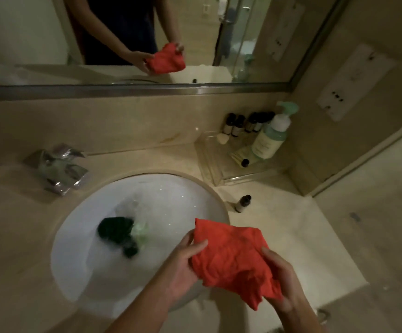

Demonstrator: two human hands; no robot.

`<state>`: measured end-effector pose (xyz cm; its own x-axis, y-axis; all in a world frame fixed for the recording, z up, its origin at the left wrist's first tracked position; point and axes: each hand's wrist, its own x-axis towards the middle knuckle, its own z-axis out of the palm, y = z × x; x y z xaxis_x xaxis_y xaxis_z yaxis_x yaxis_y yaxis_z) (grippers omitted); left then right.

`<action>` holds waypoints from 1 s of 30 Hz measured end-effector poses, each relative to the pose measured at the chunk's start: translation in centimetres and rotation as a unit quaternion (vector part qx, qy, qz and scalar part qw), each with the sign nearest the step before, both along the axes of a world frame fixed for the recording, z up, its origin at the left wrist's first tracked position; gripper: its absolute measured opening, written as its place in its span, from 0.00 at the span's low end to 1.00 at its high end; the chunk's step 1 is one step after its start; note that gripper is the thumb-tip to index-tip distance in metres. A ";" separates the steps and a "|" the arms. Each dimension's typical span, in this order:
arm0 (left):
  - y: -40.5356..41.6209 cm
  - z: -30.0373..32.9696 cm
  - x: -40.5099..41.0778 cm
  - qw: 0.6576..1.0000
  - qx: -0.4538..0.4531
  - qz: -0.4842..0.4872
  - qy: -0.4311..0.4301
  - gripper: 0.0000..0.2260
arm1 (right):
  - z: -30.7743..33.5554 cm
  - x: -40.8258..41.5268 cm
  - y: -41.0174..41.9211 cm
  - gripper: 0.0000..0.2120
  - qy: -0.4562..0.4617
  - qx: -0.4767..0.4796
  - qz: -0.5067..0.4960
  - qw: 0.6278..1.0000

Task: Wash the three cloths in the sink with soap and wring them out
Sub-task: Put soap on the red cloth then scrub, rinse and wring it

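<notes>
1. Nearest the camera, the right hand (282,282) is closed around the lower right part of the red cloth (233,258), fingers curled over a gathered bunch of fabric at its bottom corner.
2. The left hand (185,263) grips the cloth's left edge, thumb lying on top of the fabric and fingers tucked beneath; both forearms reach in from the bottom of the view and angle toward each other.
3. The red cloth is held up in the air between the two hands, over the right rim of the sink (70,236) and partly over the desk (291,231), not in the water. Whether it is wet or dry I cannot tell.
4. My reading of the step: this cloth is being handled on its own, either about to go into the suds or about to be wrung. The next move calls for bringing it squarely over the basin so any water falls inside, then twisting the hands in opposite directions.
5. Further in, a dark green cloth (117,230) lies bunched in the foamy water, with a pale green cloth (139,230) touching its right side.
6. Beyond, on the desk's far corner, a pump bottle (270,135) stands in a clear tray (209,164), well apart from the hands.
</notes>
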<state>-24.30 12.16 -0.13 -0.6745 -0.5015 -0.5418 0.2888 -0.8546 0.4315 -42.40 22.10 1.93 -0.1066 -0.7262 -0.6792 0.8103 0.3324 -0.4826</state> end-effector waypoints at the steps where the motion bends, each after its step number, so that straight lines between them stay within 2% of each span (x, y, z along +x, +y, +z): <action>1: 0.4 -0.1 -1.1 1.000 -0.014 -0.011 0.001 0.27 | 0.0 -0.6 0.9 0.39 0.004 0.008 -0.018 1.000; 7: 2.1 -1.3 -7.5 0.983 -0.122 -0.135 -0.036 0.35 | -0.6 -5.5 4.9 0.35 0.024 -0.004 -0.046 0.999; 10: 2.4 -2.0 -10.6 0.976 -0.155 -0.132 -0.071 0.38 | -1.1 -8.6 5.8 0.32 0.077 0.006 -0.009 0.997; 14: 2.9 -2.1 -14.0 0.975 -0.174 -0.111 -0.087 0.43 | -1.7 -12.6 5.2 0.45 0.079 -0.001 0.017 0.997; 17: 2.8 -2.4 -15.7 0.966 -0.211 -0.121 -0.092 0.47 | -2.2 -15.4 3.9 0.34 0.080 -0.016 0.026 0.996; 23: 1.7 -3.2 -18.6 0.928 -0.287 -0.172 -0.166 0.35 | -3.7 -19.2 0.7 0.28 0.153 -0.006 0.072 0.986; 26: 1.1 -3.3 -20.0 0.901 -0.311 -0.193 -0.232 0.37 | -3.4 -20.8 -1.4 0.28 0.209 0.000 0.114 0.971; 30: 0.8 -2.9 -21.7 0.876 -0.343 -0.195 -0.277 0.42 | -3.0 -22.8 -4.0 0.28 0.265 0.004 0.192 0.945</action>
